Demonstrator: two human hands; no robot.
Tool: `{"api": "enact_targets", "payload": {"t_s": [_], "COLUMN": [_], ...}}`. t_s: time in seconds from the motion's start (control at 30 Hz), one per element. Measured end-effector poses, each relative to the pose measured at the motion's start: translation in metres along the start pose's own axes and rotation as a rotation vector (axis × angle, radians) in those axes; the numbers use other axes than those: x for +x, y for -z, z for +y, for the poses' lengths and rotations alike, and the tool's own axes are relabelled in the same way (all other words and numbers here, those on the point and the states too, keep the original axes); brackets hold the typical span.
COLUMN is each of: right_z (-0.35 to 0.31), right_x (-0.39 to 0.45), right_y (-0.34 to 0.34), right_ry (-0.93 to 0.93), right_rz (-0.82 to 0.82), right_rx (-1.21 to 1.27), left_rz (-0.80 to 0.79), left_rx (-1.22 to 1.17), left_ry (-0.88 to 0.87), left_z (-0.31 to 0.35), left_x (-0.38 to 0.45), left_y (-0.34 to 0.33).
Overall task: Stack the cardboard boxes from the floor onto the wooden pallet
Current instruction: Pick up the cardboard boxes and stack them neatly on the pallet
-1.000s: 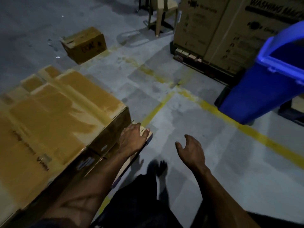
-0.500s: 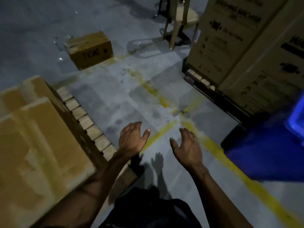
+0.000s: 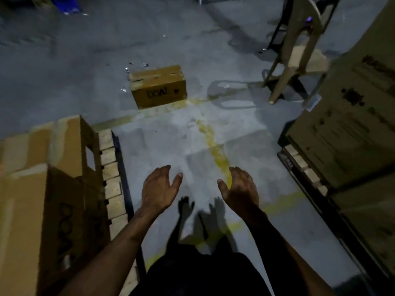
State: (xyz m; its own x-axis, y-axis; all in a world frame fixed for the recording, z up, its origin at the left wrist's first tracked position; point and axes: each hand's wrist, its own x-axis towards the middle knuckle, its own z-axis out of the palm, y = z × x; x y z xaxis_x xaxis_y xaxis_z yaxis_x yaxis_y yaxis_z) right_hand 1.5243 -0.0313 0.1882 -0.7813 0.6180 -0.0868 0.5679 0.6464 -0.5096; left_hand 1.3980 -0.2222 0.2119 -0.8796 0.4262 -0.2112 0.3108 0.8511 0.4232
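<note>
At far left, stacked cardboard boxes (image 3: 36,189) sit on the wooden pallet (image 3: 111,178), whose slat ends show along their right edge. Just right of the pallet, the left hand (image 3: 159,192) reaches forward over the floor, palm turned inward, fingers spread and holding nothing. Beyond it, a small cardboard box (image 3: 159,87) lies alone on the grey concrete floor (image 3: 64,67), well apart from the pallet. The right hand (image 3: 240,190) mirrors the left, fingers loosely open and empty, above a worn yellow line (image 3: 215,152). Farther right stand a tan plastic chair (image 3: 297,48) and large printed cartons (image 3: 350,124) on another pallet (image 3: 303,165).
</note>
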Motion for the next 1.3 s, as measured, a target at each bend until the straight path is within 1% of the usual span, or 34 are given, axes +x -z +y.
{"api": "enact_targets", "payload": {"t_s": [0.1, 0.27, 0.37, 0.43, 0.57, 0.67, 0.73, 0.83, 0.9, 1.07, 1.17, 1.3], "right_z": [-0.003, -0.017, -0.020, -0.025, -0.048, -0.070, -0.080, -0.091, -0.096, -0.111, -0.136, -0.177], "right_x": [0.083, 0.217, 0.307, 0.368, 0.484, 0.566, 0.615, 0.691, 0.743, 0.881, 0.954, 1.037], "right_y": [0.025, 0.041, 0.035, 0.029, 0.028, 0.036, 0.040, 0.042, 0.036, 0.013, 0.017, 0.021], "right_ry": [0.111, 0.231, 0.285, 0.297, 0.351, 0.316, 0.345, 0.380, 0.409, 0.586, 0.691, 0.813], "right_rz": [-0.097, -0.173, -0.141, -0.161, -0.166, -0.216, -0.209, -0.269, -0.281, -0.220, -0.310, -0.331], "right_rx": [-0.045, -0.069, -0.094, -0.103, -0.141, -0.173, -0.150, -0.154, -0.128, -0.051, -0.113, -0.154], "left_rz": [0.057, 0.129, 0.146, 0.140, 0.131, 0.145, 0.167, 0.175, 0.184, 0.221, 0.267, 0.334], "left_rx": [-0.056, -0.112, -0.151, -0.176, -0.182, -0.165, -0.150, -0.144, -0.145, -0.171, -0.199, -0.215], "left_ry": [0.095, 0.237, 0.299, 0.337, 0.375, 0.385, 0.388, 0.421, 0.460, 0.591, 0.690, 0.766], "left_z": [0.032, 0.065, 0.076, 0.079, 0.092, 0.106, 0.118, 0.131, 0.137, 0.160, 0.180, 0.200], "left_x": [0.054, 0.151, 0.225, 0.280, 0.389, 0.468, 0.514, 0.583, 0.626, 0.735, 0.791, 0.855], "left_y": [0.010, 0.014, 0.007, 0.004, 0.024, 0.050, 0.065, 0.077, 0.076, 0.071, 0.079, 0.104]}}
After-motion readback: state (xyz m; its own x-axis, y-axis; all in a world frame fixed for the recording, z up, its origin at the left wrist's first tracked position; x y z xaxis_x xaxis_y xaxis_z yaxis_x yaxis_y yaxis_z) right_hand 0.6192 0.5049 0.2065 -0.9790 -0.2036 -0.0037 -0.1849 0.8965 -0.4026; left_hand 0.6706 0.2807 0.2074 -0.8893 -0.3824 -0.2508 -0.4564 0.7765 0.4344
